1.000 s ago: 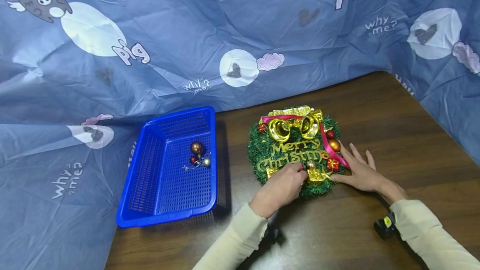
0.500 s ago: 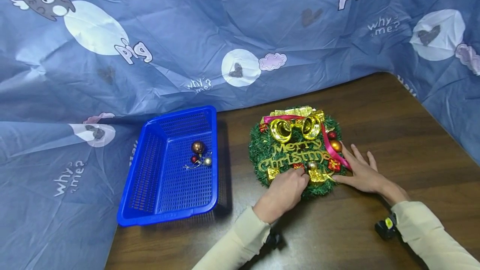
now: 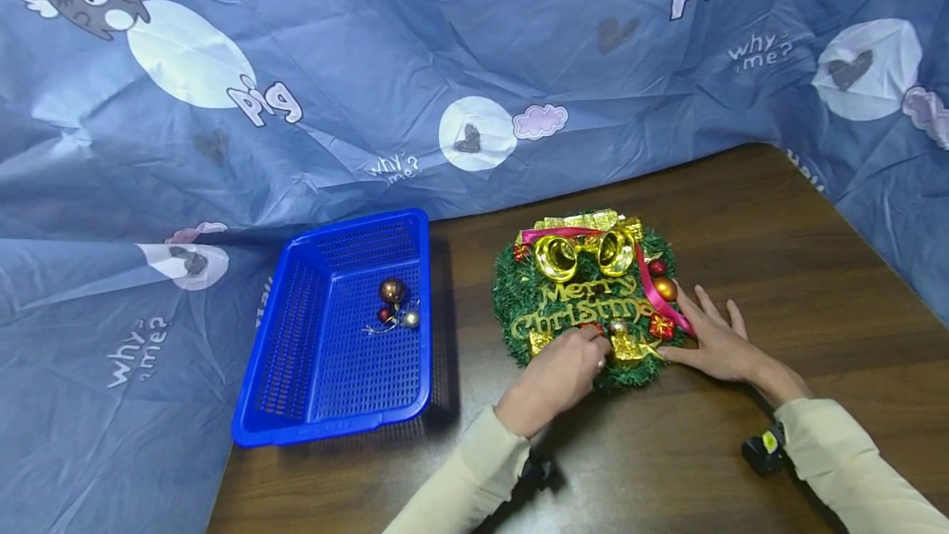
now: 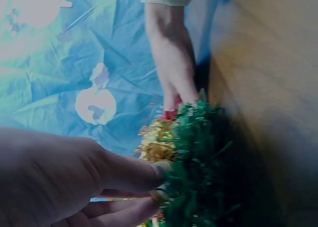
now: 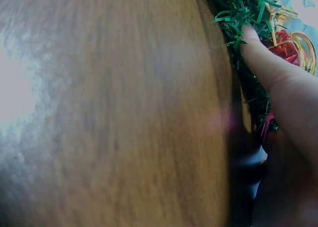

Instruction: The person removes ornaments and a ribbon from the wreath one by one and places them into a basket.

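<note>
Round green tinsel wreath (image 3: 513, 299) lies flat on the brown wood-grain table (image 3: 652, 460), right of the blue rectangular perforated plastic basket (image 3: 425, 303). Left hand (image 3: 561, 373): thumb and fingers pinch the wreath's lower edge — the exact piece between them is hidden. Right hand (image 3: 713, 346): fingers spread wide, thumb touching the wreath's right-hand foliage. A shiny brown ball ornament (image 3: 391, 290) rests inside the basket — two smaller ornaments, red (image 3: 385, 315) and pale gold (image 3: 411, 319), beside it.

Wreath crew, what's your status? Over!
Left hand pinching at near edge of wreath. Right hand spread, touching its right side. Wreath lying on table. Blue basket aside, not blocking.
</note>
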Tool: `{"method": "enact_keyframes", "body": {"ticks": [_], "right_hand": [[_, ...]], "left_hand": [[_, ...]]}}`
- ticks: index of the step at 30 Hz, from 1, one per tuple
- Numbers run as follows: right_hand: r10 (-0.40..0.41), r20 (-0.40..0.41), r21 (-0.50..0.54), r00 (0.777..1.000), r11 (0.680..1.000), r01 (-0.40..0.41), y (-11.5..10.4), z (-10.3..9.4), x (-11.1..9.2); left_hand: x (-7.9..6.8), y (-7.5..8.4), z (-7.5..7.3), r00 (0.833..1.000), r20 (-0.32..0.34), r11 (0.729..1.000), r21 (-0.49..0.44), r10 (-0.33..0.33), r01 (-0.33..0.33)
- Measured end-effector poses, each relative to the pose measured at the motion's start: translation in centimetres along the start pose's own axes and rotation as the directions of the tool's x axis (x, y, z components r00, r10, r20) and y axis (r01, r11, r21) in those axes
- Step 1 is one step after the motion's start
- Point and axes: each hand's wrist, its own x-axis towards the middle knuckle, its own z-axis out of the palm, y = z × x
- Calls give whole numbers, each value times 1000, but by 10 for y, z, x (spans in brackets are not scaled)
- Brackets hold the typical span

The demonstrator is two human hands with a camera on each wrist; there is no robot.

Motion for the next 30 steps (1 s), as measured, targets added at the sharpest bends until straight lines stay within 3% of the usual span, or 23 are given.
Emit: {"method": "enact_keyframes", "body": {"ticks": [6,17,30], "right_hand": [[2,5,2,1000,1000,-2,0,-1,-1],[3,14,16,1000,1000,-3,1,-1,-1],[-3,16,12,1000,1000,3,1,0,0]], "left_hand": [[1,-10,-14,997,-81,994,-109,6,-15],[-4,-34,-53,981,-177,958,-287,-75,21],[-18,-56,-89,961,-221,928,-365,-167,78]]}}
